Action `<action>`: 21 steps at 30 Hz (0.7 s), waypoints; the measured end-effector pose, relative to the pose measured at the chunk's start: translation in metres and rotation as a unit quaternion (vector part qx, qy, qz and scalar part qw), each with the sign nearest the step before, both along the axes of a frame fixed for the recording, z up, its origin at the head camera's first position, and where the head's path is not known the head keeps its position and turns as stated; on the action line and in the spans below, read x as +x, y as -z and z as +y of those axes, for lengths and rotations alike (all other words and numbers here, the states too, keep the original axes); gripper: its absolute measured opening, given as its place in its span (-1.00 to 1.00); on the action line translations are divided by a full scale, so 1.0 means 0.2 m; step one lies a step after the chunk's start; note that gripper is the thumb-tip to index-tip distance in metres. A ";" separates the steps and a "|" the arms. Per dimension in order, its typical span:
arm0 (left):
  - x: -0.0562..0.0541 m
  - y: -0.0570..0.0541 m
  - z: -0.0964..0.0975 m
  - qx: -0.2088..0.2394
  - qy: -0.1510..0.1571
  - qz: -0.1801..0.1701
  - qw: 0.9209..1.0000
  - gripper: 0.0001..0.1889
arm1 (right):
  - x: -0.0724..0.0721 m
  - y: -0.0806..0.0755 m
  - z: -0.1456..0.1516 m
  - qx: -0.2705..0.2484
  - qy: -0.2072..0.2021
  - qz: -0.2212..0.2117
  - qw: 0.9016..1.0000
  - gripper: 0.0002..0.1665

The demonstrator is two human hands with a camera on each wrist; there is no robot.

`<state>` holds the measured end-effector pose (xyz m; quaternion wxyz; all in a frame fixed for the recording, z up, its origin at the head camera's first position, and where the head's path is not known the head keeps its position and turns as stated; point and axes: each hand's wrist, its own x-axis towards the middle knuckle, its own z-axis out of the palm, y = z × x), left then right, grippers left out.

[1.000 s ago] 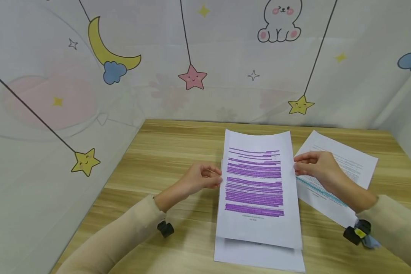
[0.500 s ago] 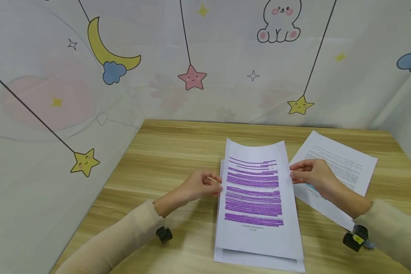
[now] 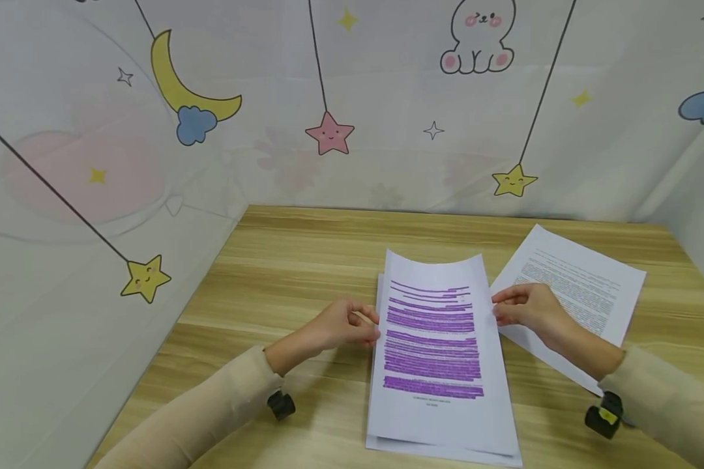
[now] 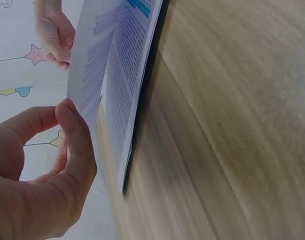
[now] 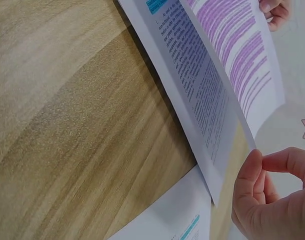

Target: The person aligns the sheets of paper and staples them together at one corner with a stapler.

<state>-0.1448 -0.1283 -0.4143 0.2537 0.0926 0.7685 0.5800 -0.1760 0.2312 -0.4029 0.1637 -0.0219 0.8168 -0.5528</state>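
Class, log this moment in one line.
left hand: pinches purple-marked sheet; right hand: pinches it, opposite side; below: printed paper; right: another page on table

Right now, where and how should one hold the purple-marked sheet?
Probably pinch the purple-marked sheet by both side edges, one hand from each side, as the left hand and right hand do: it bows between them, its far part raised off the page beneath.

top sheet (image 3: pixel 434 355) over lower paper (image 5: pixel 185 90) on the table (image 3: pixel 281 260), another page (image 3: pixel 586 286) to the right, backdrop (image 3: pixel 387 176) behind
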 end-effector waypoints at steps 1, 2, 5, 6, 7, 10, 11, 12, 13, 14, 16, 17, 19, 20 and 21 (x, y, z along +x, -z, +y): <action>0.00 0.01 0.00 0.001 0.000 -0.003 1.000 -0.78 | 0.00 0.00 0.00 0.000 -0.001 0.000 1.000 -0.65; 0.00 0.01 0.00 0.001 0.000 -0.006 1.000 -0.78 | 0.00 0.01 0.00 0.000 -0.003 0.001 1.000 -0.66; 0.00 0.02 0.00 0.002 0.001 -0.010 1.000 -0.78 | 0.00 0.02 0.00 -0.001 -0.005 0.003 1.000 -0.66; 0.00 0.03 0.00 0.002 0.001 -0.009 1.000 -0.78 | 0.00 0.02 -0.01 0.000 -0.004 0.001 1.000 -0.65; 0.00 0.03 0.00 0.002 0.002 -0.008 1.000 -0.78 | 0.00 0.02 -0.01 0.000 -0.003 0.001 1.000 -0.65; 0.01 0.03 0.00 0.001 0.003 -0.003 1.000 -0.79 | 0.00 0.03 -0.01 0.000 -0.003 -0.001 1.000 -0.66; 0.01 0.03 0.01 0.000 0.003 -0.002 1.000 -0.79 | 0.00 0.04 -0.02 0.000 -0.001 -0.003 1.000 -0.65; 0.01 0.03 0.01 0.000 0.001 -0.002 1.000 -0.79 | 0.00 0.04 -0.02 0.000 -0.002 -0.002 1.000 -0.66; 0.01 0.03 0.01 0.000 0.000 -0.003 1.000 -0.79 | 0.00 0.05 -0.02 0.000 -0.002 -0.002 1.000 -0.66; 0.01 0.04 0.01 0.000 -0.001 -0.004 1.000 -0.79 | 0.00 0.05 -0.02 0.000 -0.003 -0.002 1.000 -0.66; 0.02 0.04 0.01 -0.002 -0.004 -0.007 1.000 -0.80 | 0.00 0.06 -0.02 0.001 -0.001 -0.005 1.000 -0.66; 0.02 0.04 0.02 -0.003 -0.005 -0.007 1.000 -0.80 | 0.00 0.06 -0.02 0.002 0.000 -0.006 1.000 -0.66; 0.02 0.04 0.02 -0.005 -0.005 -0.006 1.000 -0.81 | 0.00 0.06 -0.03 0.005 0.001 -0.008 1.000 -0.66; 0.02 0.05 0.02 -0.007 -0.006 -0.005 1.000 -0.82 | 0.00 0.07 -0.03 0.005 0.003 -0.012 1.000 -0.66; 0.02 0.05 0.02 -0.010 -0.005 -0.001 1.000 -0.82 | 0.00 0.07 -0.03 0.007 0.003 -0.014 1.000 -0.66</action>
